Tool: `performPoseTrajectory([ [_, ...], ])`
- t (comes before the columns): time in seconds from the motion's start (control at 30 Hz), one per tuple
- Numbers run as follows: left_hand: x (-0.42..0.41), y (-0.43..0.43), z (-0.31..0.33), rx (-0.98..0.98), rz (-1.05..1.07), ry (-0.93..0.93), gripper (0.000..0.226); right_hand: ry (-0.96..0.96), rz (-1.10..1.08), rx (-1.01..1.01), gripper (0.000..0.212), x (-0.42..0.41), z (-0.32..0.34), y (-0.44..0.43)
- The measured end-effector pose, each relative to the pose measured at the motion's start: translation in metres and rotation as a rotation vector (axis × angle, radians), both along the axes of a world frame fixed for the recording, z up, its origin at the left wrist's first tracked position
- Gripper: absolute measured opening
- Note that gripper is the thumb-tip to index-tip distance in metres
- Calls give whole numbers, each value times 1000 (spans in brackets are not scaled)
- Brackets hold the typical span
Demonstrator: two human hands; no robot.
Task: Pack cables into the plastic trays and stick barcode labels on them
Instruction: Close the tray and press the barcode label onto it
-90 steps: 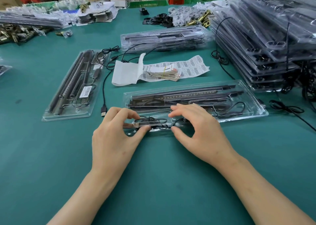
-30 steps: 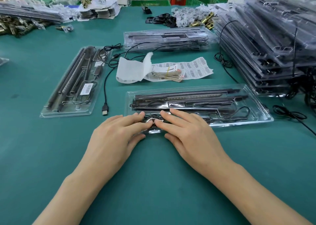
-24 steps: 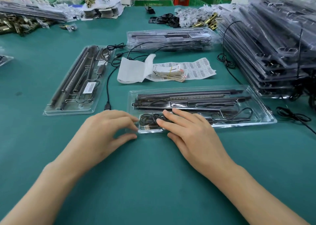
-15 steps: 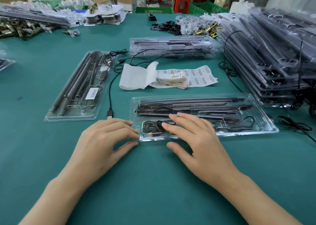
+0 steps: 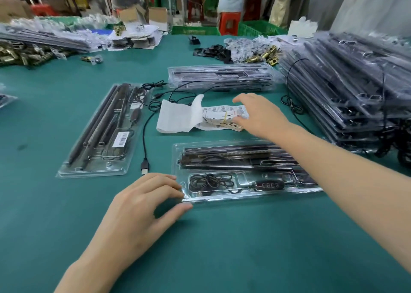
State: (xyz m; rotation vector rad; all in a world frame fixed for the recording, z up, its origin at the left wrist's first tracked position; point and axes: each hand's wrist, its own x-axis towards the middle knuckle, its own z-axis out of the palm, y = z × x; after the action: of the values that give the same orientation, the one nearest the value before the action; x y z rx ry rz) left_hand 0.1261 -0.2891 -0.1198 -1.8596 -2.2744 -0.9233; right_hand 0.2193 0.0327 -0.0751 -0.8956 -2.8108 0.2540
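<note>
Clear plastic tray (image 5: 255,195) lying crosswise on a green table (image 5: 222,248), long axis left to right, dark rods (image 5: 233,157) in its far half and a coiled black cable (image 5: 211,182) seated in its near left pocket. No barcode label visible on this tray. At the tray's left end, the left hand (image 5: 146,206), fingers loosely bent, fingertips touching the near left corner, holding nothing. Across the tray's right half, the right hand (image 5: 258,112) stretched to a banded bundle of barcode labels (image 5: 222,117) just beyond the tray's far edge, fingers wide and arched over the bundle's right end, thumb at its near side; unclear whether touching, nothing gripped. Bundle lying parallel to the tray, half on a curled white backing sheet (image 5: 178,117). Well left of the tray, a 2nd tray (image 5: 93,173) angled away, already bearing 1 label (image 5: 121,139). Probably the labelling step: cable packed, sticker yet to come. Right hand far nearer the bundle than the left; likely a short closing pinch, then a carry back toward the tray
</note>
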Motion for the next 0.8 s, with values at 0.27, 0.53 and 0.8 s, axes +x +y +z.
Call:
performPoseTrajectory([
  [0.27, -22, 42, 58, 29, 132, 204, 32, 21, 66, 46, 11, 7, 1, 28],
  [0.53, -38, 218, 62, -288, 43, 165, 42, 162, 74, -93, 8, 18, -26, 30],
  [0.8, -51, 264, 42, -437, -64, 127, 25, 270, 45, -79, 16, 18, -40, 34],
])
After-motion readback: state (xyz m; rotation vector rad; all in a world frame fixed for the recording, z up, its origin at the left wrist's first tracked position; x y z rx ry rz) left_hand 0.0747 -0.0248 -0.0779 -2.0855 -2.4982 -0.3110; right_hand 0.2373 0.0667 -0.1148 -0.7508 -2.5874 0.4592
